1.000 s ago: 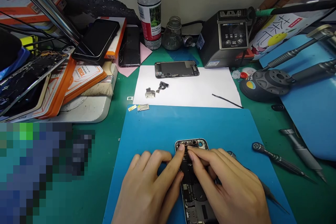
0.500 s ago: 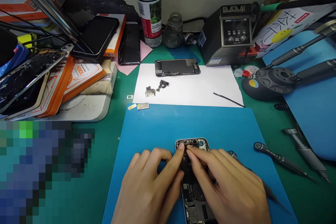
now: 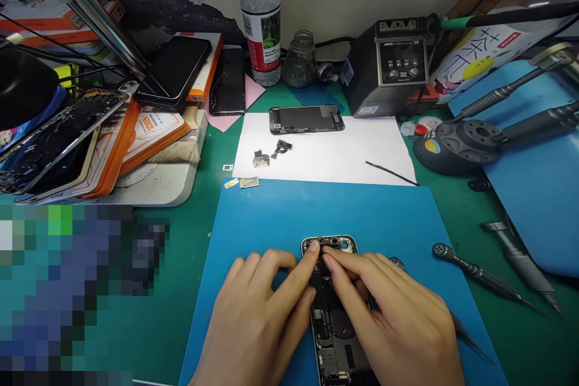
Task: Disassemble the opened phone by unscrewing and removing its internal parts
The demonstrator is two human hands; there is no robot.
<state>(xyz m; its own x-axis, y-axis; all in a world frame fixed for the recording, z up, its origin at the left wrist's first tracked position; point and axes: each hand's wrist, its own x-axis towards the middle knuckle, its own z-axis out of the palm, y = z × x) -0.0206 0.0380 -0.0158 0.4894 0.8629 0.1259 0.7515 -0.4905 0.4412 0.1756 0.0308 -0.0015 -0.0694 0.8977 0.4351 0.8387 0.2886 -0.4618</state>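
An opened phone [image 3: 332,313], its inner parts exposed, lies on a blue mat [image 3: 253,217] with its top end away from me. My left hand [image 3: 262,307] lies along its left side, the index fingertip pressing near the top and the thumb at the side edge. My right hand [image 3: 398,313] reaches over the phone's right side. Its thumb and index finger pinch close together beside my left fingertip; what is between them is too small and hidden to name. A screwdriver [image 3: 470,338] shows from behind the right hand, its middle covered.
On white paper [image 3: 325,163] lie a screen assembly [image 3: 307,119], a camera module [image 3: 281,148], a metal shield [image 3: 261,159] and a black strip [image 3: 391,173]. Another screwdriver [image 3: 482,274] lies right. Behind stand a bottle [image 3: 262,36], a jar [image 3: 301,60] and a black control box [image 3: 389,66].
The view has shifted slightly, moving the background a little. Both hands stay at the phone's top end, with the right fingertips only marginally moved.
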